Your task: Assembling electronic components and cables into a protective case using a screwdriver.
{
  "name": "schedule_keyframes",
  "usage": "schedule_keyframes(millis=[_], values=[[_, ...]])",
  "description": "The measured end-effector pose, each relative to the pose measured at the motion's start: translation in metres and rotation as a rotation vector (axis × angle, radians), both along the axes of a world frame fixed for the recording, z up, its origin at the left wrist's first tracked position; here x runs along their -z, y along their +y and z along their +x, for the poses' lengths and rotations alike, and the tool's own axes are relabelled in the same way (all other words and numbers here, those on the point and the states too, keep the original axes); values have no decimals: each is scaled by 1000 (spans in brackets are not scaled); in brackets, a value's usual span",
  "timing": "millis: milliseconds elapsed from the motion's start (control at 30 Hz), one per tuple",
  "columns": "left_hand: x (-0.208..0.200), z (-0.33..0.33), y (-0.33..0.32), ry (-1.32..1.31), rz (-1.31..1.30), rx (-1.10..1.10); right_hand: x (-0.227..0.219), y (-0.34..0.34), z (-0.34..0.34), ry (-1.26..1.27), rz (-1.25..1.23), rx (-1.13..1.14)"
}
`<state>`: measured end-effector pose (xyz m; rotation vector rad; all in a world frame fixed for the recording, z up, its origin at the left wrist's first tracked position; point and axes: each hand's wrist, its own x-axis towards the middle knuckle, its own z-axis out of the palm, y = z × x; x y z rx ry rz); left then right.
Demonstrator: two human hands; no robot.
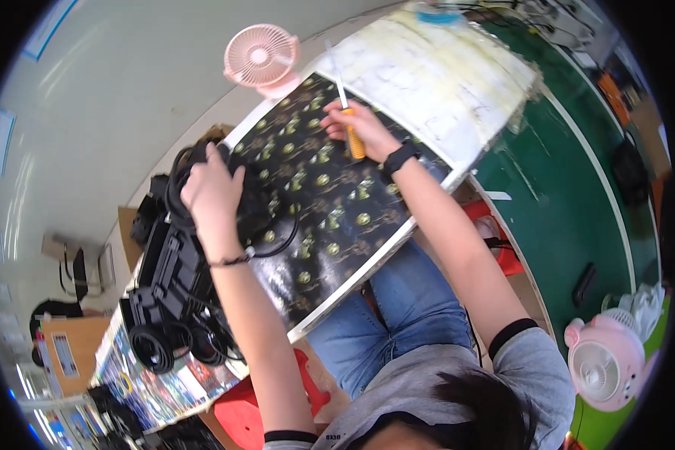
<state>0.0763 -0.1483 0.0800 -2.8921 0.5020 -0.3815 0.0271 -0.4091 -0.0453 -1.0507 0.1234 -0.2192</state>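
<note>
In my right hand is a long, narrow tool with a yellow-orange handle and a thin pale blade or shaft pointing away from me. My fingers wrap round it above a black patterned tabletop. My left hand rests on a black cable bundle at the table's left side, thumb and index finger spread apart. Its other fingertips are partly hidden. A black cable loop curves over the tabletop beside my left wrist. Close by on the left lie black plastic housings and a coiled cable.
A pink fan stands beyond the table's far edge. A white marbled board adjoins the patterned top. Red stools sit below the table. At the far right are a second pink fan and a black object on a green surface.
</note>
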Motion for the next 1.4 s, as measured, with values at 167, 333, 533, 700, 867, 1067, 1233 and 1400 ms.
schedule_keyframes(millis=[167, 333, 533, 700, 867, 1067, 1233, 1400], values=[[-9, -21, 10, 189, -75, 106, 5, 0, 6, -36, 51, -14], [-8, -38, 9, 167, -27, 103, 8, 1, 3, -60, -11, -42], [-6, -25, 20, 186, -108, 42, 3, 0, 0, -57, -49, -83], [3, -22, 39, 88, -201, 37, 11, -4, 7, -13, -224, -75], [8, -31, 46, 75, -279, -16, 16, -12, 13, -9, -126, -57], [10, -36, 71, 12, -226, 41, 16, -17, 8, 2, -70, -48], [14, -38, 109, -7, -188, 7, 16, -16, 9, 2, -73, -42], [12, -36, 150, -70, -185, -70, 17, -16, 9, -10, -90, -57]])
